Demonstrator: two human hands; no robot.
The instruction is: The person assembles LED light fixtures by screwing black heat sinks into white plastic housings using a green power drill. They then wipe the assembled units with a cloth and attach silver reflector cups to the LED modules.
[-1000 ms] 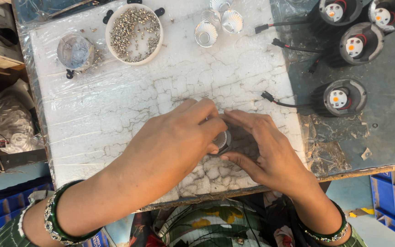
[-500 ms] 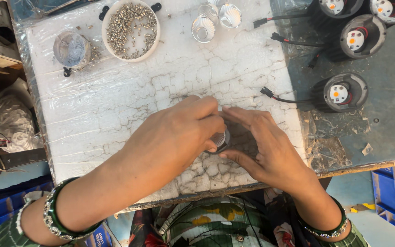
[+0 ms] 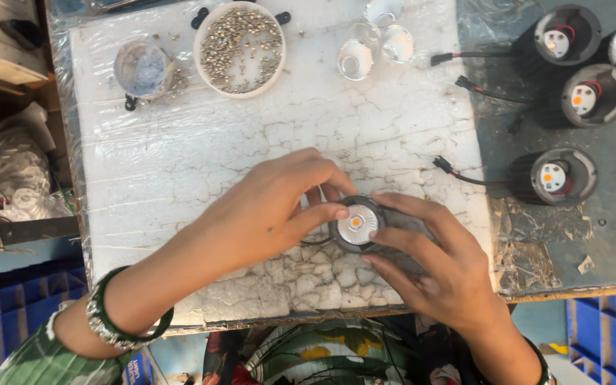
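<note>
Both hands meet over one small round black lamp housing with a silvery reflector and an orange dot at its centre [image 3: 357, 224], which sits on the cracked white, plastic-wrapped tabletop [image 3: 180, 164] near its front edge. The left hand [image 3: 269, 210] comes in from the left, its thumb and forefinger pressed against the housing's left rim, so its grip pinches the lamp from that side. The right hand [image 3: 440, 267] cups the housing from the right and below, fingers curled along its rim; its grip is closed on the lamp too, steadying it.

Judging from the posture, the step in hand looks like seating or twisting a front part onto the housing while the right hand holds the body against turning. The next move probably calls for even pressure around the rim and a firm counter-hold, since the piece is small and could tilt or skid on the slick wrapping.

Farther back stands a white round bowl of small metal screws [image 3: 240, 48], with a small clear plastic cup [image 3: 142, 68] to its left and several clear conical lenses [image 3: 376, 44] to its right. On the grey surface at the right lie four more black round lamp housings with trailing wires [image 3: 552, 177], well apart from the hands.
</note>
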